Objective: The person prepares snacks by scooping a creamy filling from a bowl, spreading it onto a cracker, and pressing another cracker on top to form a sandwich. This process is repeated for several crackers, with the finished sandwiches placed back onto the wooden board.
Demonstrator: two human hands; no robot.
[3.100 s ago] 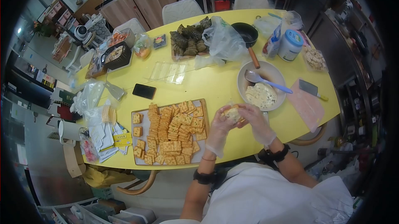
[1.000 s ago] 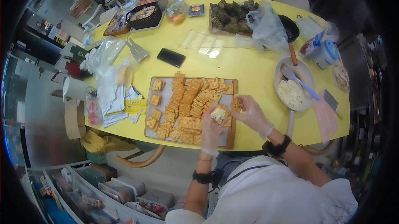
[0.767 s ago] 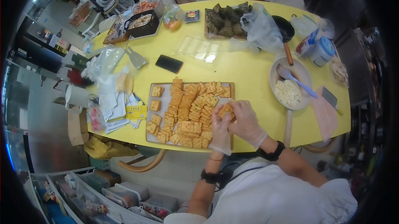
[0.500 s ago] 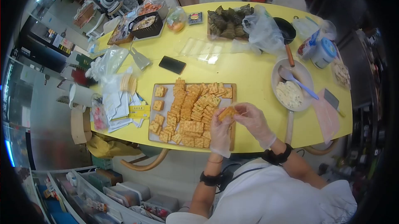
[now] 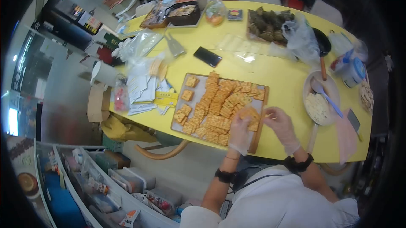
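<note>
Both of my hands wear clear plastic gloves. My left hand (image 5: pixel 240 136) is over the right part of a tray (image 5: pixel 179 97), its fingers closed on an orange-brown cracker (image 5: pixel 248 112). Just right of the tray, my right hand (image 5: pixel 281 127) has its thumb and fingertips pinched together, apart from the left; whether anything small is between them I cannot make out. Rows of square crackers (image 5: pixel 218 122), flecked with green, fill much of the paper-lined tray. A few small cracker stacks (image 5: pixel 187 95) sit along its left side.
A white pan (image 5: pixel 310 88) with a pale creamy mix and a purple-handled spatula (image 5: pixel 332 102) stands at right. Beside it lie a pink sheet (image 5: pixel 347 137) and a scraper (image 5: pixel 353 120). A phone (image 5: pixel 207 57), leaf-wrapped parcels (image 5: pixel 270 25) and papers (image 5: pixel 141 88) lie farther off.
My hands, earlier together at one cracker, have come apart; the cracker stays in my left hand, lower over the tray. The camera view has turned, shifting the table rightward in it.
</note>
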